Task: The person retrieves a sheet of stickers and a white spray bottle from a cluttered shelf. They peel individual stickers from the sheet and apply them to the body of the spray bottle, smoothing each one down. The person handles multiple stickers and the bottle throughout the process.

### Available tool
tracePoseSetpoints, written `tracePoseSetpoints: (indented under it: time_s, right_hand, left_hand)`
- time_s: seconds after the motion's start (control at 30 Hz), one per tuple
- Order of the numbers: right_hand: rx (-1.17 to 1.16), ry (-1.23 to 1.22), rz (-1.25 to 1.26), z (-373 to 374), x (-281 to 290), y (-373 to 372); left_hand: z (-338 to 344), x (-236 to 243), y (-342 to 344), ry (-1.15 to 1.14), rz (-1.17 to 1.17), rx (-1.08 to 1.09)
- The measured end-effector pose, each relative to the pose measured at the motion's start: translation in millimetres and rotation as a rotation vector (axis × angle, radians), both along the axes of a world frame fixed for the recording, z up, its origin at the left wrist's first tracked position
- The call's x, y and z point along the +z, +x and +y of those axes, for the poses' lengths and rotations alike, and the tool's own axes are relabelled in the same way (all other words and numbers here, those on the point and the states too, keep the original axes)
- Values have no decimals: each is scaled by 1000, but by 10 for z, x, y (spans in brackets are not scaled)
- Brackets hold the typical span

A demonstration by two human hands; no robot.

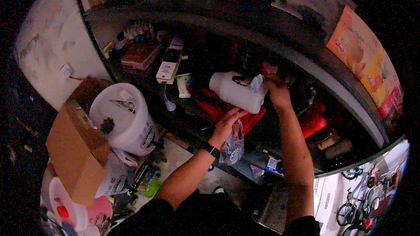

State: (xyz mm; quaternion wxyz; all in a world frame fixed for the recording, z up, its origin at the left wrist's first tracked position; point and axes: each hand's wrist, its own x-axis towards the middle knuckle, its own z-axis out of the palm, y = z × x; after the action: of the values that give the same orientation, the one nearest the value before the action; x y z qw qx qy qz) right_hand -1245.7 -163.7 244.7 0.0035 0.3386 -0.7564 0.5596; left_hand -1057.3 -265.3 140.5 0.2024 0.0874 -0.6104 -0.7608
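Note:
A white plastic jug [232, 91] lies on its side over a red item [210, 105] in the dark shelf unit. My left hand [225, 124] grips the jug’s near lower edge, beside a clear plastic bag [234, 146] with blue print. My right hand [278, 89] is curled at the jug’s right end, by a pale, crumpled piece [257, 84] whose nature I cannot tell; exactly what these fingers hold is hidden. A white power strip [167, 70] and a small green-and-white packet [183, 85] sit left of the jug.
Buckets [120, 113] and an open cardboard box [74, 148] crowd the lower left. Stacked brown boxes [138, 57] sit on the shelf, red items [313, 124] at right. An orange printed board [358, 57] is on the upper right. Bicycles [358, 201] stand beyond.

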Motion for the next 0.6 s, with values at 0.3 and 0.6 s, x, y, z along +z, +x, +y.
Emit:
tracePoseSetpoints:
  time_s: [0.3,0.6]
  right_hand:
    - [49,77,288,178,-64,31]
    - [-74,-216,-246,156,112,580]
  left_hand:
    - [247,285,-84,389,-80,117]
    - [240,517,222,632,-99,62]
